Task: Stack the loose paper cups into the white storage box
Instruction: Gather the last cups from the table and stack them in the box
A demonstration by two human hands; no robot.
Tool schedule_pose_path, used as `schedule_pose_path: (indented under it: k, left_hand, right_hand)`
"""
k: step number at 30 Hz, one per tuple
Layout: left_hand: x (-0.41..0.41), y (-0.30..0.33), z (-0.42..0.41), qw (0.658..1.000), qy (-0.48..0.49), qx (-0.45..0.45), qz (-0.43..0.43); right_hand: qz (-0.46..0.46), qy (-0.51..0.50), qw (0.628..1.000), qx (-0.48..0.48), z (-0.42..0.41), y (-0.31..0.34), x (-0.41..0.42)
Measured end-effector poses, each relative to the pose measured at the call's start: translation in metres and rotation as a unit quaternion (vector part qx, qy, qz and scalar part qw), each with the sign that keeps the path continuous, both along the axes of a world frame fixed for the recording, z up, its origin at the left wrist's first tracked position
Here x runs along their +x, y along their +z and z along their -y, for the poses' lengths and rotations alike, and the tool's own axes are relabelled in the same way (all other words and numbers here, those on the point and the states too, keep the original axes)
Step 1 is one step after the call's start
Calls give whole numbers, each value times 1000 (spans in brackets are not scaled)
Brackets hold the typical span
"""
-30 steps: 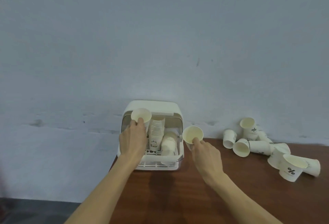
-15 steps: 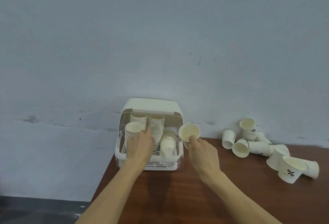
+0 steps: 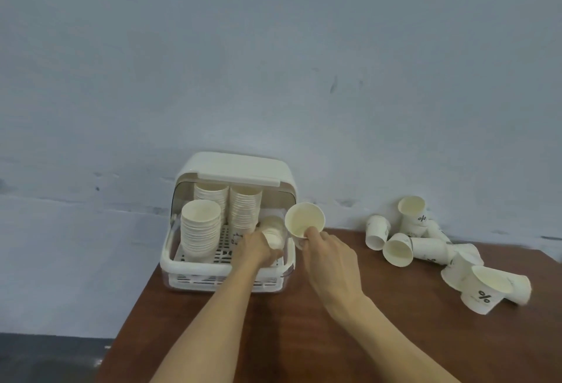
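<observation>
The white storage box [image 3: 194, 264] stands open at the table's back left with its lid raised. Inside stand three upright cup stacks: a front left stack [image 3: 200, 230] and two behind [image 3: 244, 209]. A fourth stack [image 3: 273, 232] lies tilted at the right of the box, and my left hand [image 3: 255, 250] grips its near end. My right hand [image 3: 330, 256] holds one paper cup [image 3: 304, 220] by its side, mouth towards me, just outside the box's right wall. Several loose cups [image 3: 398, 248] lie to the right.
The brown wooden table [image 3: 289, 337] has its left edge just beyond the box, with dark floor below. A grey wall runs right behind the box and cups. One loose cup with a % mark [image 3: 483, 291] lies near the right edge.
My left hand let go of the front left stack and moved right onto the tilted stack. My right hand brought its cup slightly closer to the box.
</observation>
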State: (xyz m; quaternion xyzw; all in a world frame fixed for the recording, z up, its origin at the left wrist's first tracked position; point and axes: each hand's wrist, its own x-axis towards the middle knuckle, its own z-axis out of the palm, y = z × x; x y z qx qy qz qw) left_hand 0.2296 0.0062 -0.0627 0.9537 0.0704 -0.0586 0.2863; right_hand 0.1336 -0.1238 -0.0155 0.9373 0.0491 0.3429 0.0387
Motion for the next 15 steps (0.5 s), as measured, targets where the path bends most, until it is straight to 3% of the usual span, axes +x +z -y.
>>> schedule_pose_path:
  k: [5, 10, 15]
  left_hand:
    - [5, 2, -15, 996, -35, -84, 3]
    - [-20, 22, -31, 980, -66, -168, 84]
    - [-34, 20, -55, 975, -49, -197, 85]
  right_hand:
    - [-11, 14, 999, 27, -10, 1, -3]
    - [-16, 21, 997, 79, -21, 14, -8]
    - [7, 51, 988, 145, -34, 35, -11]
